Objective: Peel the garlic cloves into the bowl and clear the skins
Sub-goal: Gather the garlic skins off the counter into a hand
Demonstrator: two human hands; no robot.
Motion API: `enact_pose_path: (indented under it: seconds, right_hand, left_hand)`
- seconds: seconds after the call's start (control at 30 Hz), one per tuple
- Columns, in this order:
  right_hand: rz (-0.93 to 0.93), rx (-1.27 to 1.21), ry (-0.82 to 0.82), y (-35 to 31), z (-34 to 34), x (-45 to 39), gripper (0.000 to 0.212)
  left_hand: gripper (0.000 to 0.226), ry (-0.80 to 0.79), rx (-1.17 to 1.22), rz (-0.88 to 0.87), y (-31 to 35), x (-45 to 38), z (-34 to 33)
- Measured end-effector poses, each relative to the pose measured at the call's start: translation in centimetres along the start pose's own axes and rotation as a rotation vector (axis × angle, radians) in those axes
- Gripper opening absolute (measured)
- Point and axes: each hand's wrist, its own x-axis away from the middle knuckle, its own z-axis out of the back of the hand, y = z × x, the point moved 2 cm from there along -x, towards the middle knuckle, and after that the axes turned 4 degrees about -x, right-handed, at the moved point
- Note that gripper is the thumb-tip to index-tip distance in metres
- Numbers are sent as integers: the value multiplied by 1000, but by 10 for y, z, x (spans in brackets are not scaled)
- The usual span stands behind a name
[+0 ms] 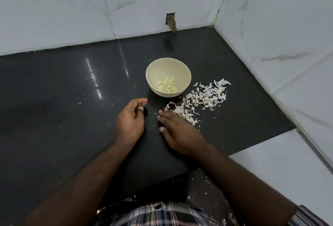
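- We start at the left of the dark counter (54, 81), which is bare here but for a few pale specks.
- Our left hand (130, 117) rests on the counter with its fingers loosely curled inward; we cannot make out anything held in it.
- Just beyond and right of that hand stands the cream bowl (153, 74), upright, with the peeled cloves (168, 85) heaped in its bottom: small, pale yellow, curved and glossy, none showing skin.
- Our right hand (177, 130) lies flat, fingers straight and close together, palm down, its outer edge touching the near end of the skins (200, 98).
- The skins lie to the right and away from that hand, in a loose band whose long axis runs from the hand's fingertips up toward the right wall, passing just beside the bowl without touching it. They are thin, white, papery curls, light enough to scatter.
- We judge the peeling done and the clearing in hand; the right hand is plainly nearer, so a sweep would gather the band along its length.
- A few stray flakes sit apart at the counter's front edge (207, 180).
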Motion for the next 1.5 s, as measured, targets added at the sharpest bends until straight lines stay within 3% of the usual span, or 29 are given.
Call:
enact_pose_path:
  seconds: [0.13,0.2,0.33,0.47,0.7,0.9,1.17,1.33,1.4,1.5]
  right_hand:
    - [237,-51,-160,-39,-20,17,41]
    - [247,-52,-189,-28,-18,20,42]
    - [31,-54,-61,13,13,7,44]
    - [45,-118,-11,7,26,12,40]
    - [-380,-64,422,99,103,6,36]
    - [-596,11,236,153,105,-19,57]
    - [-271,-62,101,76,57,-18,52]
    - [-416,-38,214,119,89,-25,52]
    - [-455,-22,155,126,91,-33,56]
    - [-321,30,46,102,69,-43,63]
  left_hand:
    - [29,24,17,-10,0,0,-1]
    - [30,16,14,-13,2,2,-3]
    - [32,4,-9,-19,3,5,-7]
    - [33,-21,-45,-34,12,6,-18]
    - [36,-130,-111,-113,35,3,-42]
    - [40,-190,-130,-108,43,-6,-56]
    - [37,-167,-101,-102,50,-19,-64]
    - [34,-144,-137,-128,46,-22,-65]
    - [34,-148,-149,-134,45,-23,-66]
    - [33,-144,-159,-162,46,-25,-66]
